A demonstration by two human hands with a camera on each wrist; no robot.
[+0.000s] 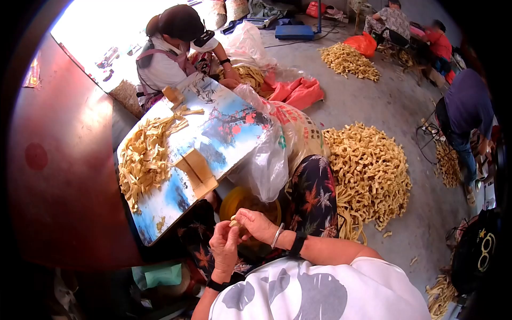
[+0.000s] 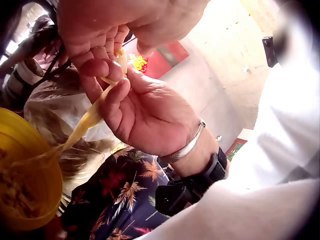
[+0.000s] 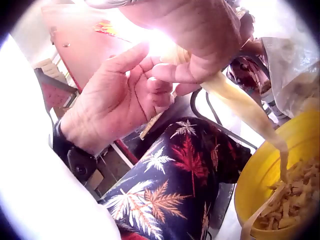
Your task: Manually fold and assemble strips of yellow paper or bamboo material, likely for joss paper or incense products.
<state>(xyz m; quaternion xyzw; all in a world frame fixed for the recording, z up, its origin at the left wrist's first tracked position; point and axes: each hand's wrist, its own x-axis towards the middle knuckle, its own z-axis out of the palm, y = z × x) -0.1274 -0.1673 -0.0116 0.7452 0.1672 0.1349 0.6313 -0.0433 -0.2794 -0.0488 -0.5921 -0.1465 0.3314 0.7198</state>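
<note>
In the head view, the right hand [image 1: 258, 226] and left hand [image 1: 223, 250] are meeting over the lap, and a pale yellow strip [image 1: 233, 221] is showing between their fingertips, at 9 o'clock from the right hand and 1 o'clock from the left. A yellow bucket [image 1: 228, 204] is standing just beyond them at 12 o'clock. At 10 o'clock a painted surface [image 1: 213, 128] is carrying a pile of loose strips [image 1: 145, 157] and a wooden stand [image 1: 198, 174], while a large heap of twisted pieces [image 1: 370, 173] is lying on the floor at 2 o'clock. In the left wrist view, the right hand's grip is pinching the strip between thumb and curled finger; a bunched part is sitting just above that grip, near 12 o'clock, and the long tail is hanging towards 7 o'clock, over the bucket. In the right wrist view, the tail is running from under the right hand towards 5 o'clock, down to the bucket. Glare is washing out the left fingertips, so whether the left grip is grasping the strip cannot be told.
</note>
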